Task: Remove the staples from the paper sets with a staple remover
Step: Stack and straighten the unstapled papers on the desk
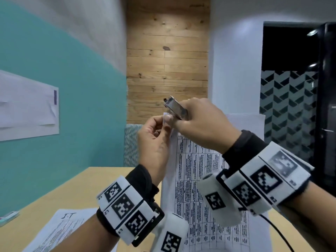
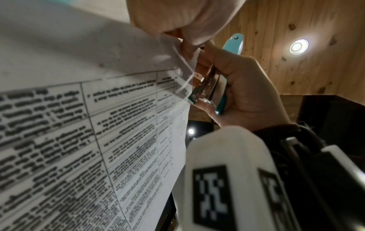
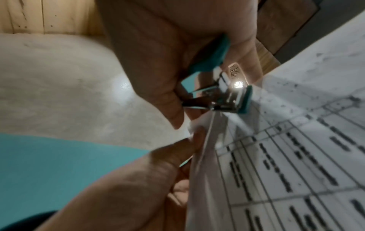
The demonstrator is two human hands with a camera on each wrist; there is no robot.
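A stapled paper set (image 1: pixel 198 179) printed with a table is held up in the air over the table. My left hand (image 1: pixel 156 140) pinches its top left corner between thumb and fingers. My right hand (image 1: pixel 201 128) grips a staple remover (image 1: pixel 175 107) with metal jaws and teal grips, its tip at that same corner. In the left wrist view the paper set (image 2: pixel 98 125) fills the left and the staple remover (image 2: pixel 205 87) sits at its corner edge. In the right wrist view the staple remover (image 3: pixel 223 100) meets the paper's (image 3: pixel 286 156) corner just above my left thumb (image 3: pixel 177 154). The staple itself is hidden.
A wooden table (image 1: pixel 72 190) lies below, with another printed sheet (image 1: pixel 61 228) at the front left and a teal object (image 1: pixel 9 216) at its left edge. A teal wall (image 1: pixel 72 106) with a white poster (image 1: pixel 27 106) stands left; a patterned chair back (image 1: pixel 131 142) is behind.
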